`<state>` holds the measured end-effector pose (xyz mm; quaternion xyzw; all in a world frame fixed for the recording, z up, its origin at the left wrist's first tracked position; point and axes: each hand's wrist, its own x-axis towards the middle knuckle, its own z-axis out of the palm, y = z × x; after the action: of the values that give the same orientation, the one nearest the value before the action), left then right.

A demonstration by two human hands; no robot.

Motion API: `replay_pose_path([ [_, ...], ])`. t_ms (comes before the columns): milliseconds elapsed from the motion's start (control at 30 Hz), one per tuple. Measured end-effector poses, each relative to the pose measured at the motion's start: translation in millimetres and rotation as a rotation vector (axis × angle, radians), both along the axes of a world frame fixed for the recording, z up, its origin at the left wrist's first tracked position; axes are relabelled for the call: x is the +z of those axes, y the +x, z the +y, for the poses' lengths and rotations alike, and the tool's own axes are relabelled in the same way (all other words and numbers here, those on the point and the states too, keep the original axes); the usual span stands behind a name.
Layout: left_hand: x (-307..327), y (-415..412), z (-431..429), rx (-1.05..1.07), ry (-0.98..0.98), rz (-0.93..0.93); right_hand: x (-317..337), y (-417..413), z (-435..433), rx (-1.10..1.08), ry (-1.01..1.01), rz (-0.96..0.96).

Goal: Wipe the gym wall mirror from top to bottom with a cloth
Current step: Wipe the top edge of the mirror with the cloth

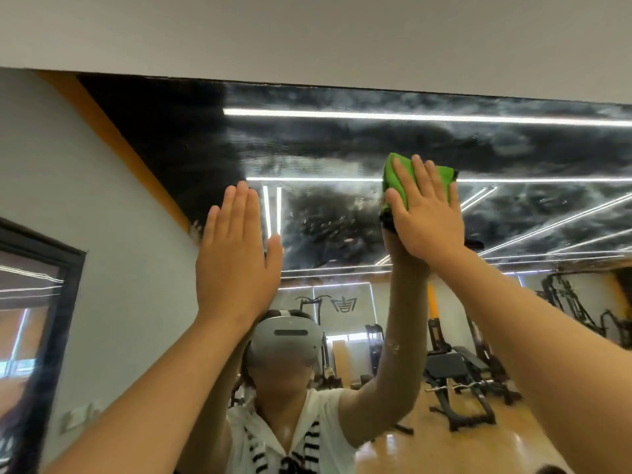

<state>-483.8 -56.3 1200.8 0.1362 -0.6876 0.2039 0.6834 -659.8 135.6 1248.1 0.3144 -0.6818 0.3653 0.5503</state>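
Fingers straight, the right hand [425, 218] presses a green cloth [391, 186] flat against the smeared mirror [325, 148]; the left hand [236, 258], raised flat alongside, holds nothing.

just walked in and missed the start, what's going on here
A person is wiping the gym wall mirror. The right hand presses a green cloth flat against the glass high up, near the top. The left hand is raised flat and open beside it, holding nothing. The upper glass looks streaky and smeared.
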Motion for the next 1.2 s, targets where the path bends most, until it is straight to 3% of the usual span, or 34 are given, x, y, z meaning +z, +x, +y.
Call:
replay_pose_path([
  [100,0.0,-1.5,0.0,0.008,0.009,-0.005,-18.1,14.0,-12.0,-0.003,-0.073,-0.117],
  [267,-0.1,-0.4,2.1,0.021,0.006,-0.016,-31.3,69.1,-59.2,0.000,0.133,0.076],
  [400,0.0,0.8,0.3,0.002,0.000,-0.023,-24.3,59.8,-49.3,-0.002,0.224,0.184],
  [633,0.8,-1.2,-2.9,0.012,-0.013,-0.011,-29.7,39.9,-34.5,0.038,-0.022,-0.054],
  [767,1.1,1.0,-1.3,0.006,-0.011,-0.008,-53.1,55.6,-49.8,0.052,0.150,0.168],
  [833,1.6,2.2,-0.2,0.003,-0.019,-0.012,-46.3,33.0,-28.0,0.032,0.157,0.184],
  [1000,0.7,1.2,-0.1,0.024,-0.020,-0.001,-32.1,13.1,-8.7,0.057,-0.087,-0.066],
  [1200,0.3,3.5,2.9,0.009,-0.007,-0.014,-67.8,42.7,-40.6,0.052,0.121,0.217],
])
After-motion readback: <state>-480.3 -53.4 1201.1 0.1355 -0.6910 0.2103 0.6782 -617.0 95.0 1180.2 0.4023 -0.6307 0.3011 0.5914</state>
